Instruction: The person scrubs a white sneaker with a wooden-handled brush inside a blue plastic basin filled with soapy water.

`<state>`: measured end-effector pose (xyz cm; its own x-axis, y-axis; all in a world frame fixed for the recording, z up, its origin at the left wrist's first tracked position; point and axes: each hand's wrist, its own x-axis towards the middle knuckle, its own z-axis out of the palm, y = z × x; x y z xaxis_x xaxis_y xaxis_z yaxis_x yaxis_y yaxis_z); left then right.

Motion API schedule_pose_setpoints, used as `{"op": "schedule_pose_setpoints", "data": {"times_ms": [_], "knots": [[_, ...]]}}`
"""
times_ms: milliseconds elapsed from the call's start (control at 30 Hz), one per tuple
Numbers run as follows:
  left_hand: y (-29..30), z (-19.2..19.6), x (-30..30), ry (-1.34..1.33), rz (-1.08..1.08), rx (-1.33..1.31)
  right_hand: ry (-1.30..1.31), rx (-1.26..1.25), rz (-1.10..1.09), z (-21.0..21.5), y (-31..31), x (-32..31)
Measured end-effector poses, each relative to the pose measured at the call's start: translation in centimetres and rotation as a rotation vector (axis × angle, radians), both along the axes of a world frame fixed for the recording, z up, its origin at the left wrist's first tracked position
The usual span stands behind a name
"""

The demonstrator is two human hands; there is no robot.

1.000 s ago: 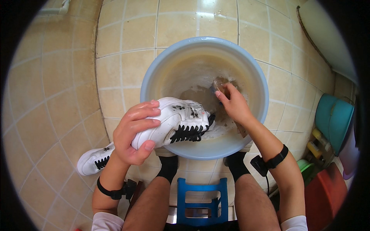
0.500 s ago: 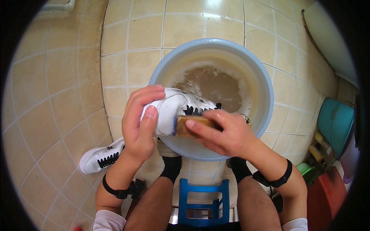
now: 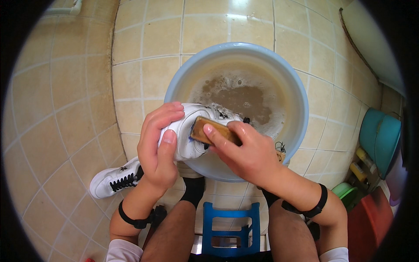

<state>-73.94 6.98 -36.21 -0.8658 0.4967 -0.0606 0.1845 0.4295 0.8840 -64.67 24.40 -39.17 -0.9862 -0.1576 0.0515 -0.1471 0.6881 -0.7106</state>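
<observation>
A white sneaker (image 3: 187, 140) with black laces is held over the near left part of a light blue basin (image 3: 301, 109). My left hand (image 3: 158, 146) grips its toe end, thumb on top and fingers round the far side. In my right hand (image 3: 248, 150) is a wooden scrubbing brush (image 3: 214, 131) with blue bristles, pressed against the upper just behind the toe; the brush and hand hide most of the laces. Murky brown water (image 3: 244, 98) with white suds fills the basin's bottom.
Another white sneaker (image 3: 104, 182) with black laces lies on the tiled floor by the left wall. A blue plastic stool (image 3: 231, 209) stands between my legs. At the right are a teal bucket (image 3: 373, 135), a green basin (image 3: 343, 191) and a red container (image 3: 371, 222).
My right hand has moved the brush slightly up and left over the shoe, with its wooden back tilted differently. The left hand keeps its hold on the toe. Suds in the water have shifted.
</observation>
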Motion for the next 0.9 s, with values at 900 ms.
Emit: {"op": "schedule_pose_setpoints", "data": {"times_ms": [900], "knots": [[-0.9,-0.4,0.2,0.016,-0.091,0.040,-0.611,-0.157,-0.635,-7.4,3.4,-0.6]]}}
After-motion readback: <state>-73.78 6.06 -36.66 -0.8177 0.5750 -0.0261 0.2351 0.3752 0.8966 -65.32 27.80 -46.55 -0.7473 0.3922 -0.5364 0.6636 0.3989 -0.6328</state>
